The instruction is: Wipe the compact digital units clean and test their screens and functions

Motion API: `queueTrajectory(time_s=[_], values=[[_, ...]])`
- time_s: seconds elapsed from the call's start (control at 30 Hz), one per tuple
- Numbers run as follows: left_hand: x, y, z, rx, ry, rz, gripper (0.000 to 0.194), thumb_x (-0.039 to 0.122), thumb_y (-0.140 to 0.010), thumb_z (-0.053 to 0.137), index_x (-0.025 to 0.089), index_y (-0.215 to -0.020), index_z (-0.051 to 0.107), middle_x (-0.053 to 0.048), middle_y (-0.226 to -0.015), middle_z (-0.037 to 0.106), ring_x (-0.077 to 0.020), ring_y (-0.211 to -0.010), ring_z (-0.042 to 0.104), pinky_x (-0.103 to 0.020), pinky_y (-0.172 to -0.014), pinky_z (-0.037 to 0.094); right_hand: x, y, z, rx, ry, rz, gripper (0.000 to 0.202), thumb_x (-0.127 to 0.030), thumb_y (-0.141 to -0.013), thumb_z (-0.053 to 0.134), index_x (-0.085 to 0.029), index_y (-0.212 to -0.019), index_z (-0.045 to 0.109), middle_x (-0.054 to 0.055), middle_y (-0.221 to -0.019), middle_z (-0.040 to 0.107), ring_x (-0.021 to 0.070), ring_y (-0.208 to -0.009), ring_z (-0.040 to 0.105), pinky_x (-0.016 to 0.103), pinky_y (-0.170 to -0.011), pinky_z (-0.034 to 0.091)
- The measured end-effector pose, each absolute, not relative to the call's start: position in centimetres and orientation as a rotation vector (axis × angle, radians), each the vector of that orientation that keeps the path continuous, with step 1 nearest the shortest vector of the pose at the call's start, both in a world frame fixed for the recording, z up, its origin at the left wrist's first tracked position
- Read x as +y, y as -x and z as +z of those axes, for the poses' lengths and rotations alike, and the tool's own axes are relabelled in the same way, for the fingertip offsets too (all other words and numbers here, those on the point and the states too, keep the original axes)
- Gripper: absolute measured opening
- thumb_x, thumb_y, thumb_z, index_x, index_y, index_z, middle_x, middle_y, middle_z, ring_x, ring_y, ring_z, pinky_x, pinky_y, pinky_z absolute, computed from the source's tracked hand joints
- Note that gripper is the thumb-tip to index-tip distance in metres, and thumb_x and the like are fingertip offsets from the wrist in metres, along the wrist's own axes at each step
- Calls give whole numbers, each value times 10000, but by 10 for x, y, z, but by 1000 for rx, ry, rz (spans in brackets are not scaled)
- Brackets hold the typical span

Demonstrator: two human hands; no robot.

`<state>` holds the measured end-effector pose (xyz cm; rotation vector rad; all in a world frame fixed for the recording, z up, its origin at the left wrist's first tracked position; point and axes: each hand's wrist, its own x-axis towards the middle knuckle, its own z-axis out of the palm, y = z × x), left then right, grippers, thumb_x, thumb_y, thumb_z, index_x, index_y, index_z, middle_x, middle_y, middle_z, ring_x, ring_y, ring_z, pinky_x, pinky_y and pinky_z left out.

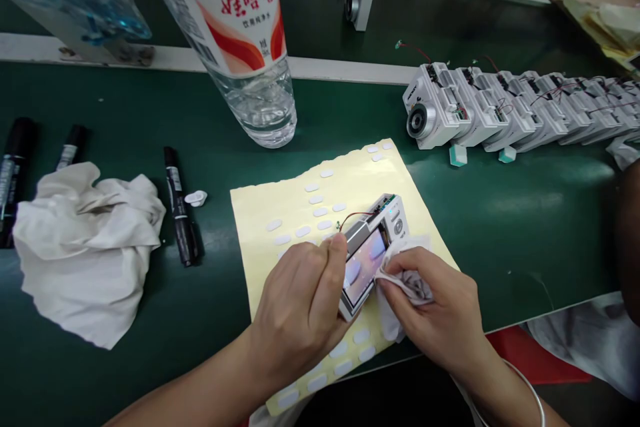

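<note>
Just below centre, the left hand [303, 293] clamps a camera [367, 263] by its left side; at lower right, the right hand [440, 307] pinches a cloth [413, 285] against the camera's edge. Beneath lies a yellow sheet [263, 203]. Rag [90, 253] and pen [179, 207] lie at left, a bottle [243, 47] stands upper left of centre, a camera row [515, 113] upper right.

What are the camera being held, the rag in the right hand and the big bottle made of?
The camera: probably hard plastic, white and smooth, with a glossy screen. The rag: seemingly thin fabric, since it bunches softly; which fibre, I can't tell. The bottle: likely clear, shiny plastic, see-through with ridges.
</note>
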<state>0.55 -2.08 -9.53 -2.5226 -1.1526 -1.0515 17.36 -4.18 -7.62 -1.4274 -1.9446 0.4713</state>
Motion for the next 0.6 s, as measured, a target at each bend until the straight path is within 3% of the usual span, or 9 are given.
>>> queueTrajectory(time_s=[0.43,0.6], values=[[-16,-7,-96,-1130,2474,-1059,392,119,-697,599,-61,-1037,525,-148,-798,584,-220,-725,533,-329,-601,494,-37,-175,-81,-1942,1424,469,86,-106,-750,578,-169,-746,519,-19,-652,564,76,-593,545,167,-545,423],[-10,-3,-96,-1206,2601,-1059,427,246,-736,582,-67,-1018,517,-163,-786,589,-223,-710,539,-323,-569,503,-36,-194,-82,-1767,1548,355,84,-123,-744,607,-183,-752,549,-29,-675,582,71,-594,542,167,-569,433]])
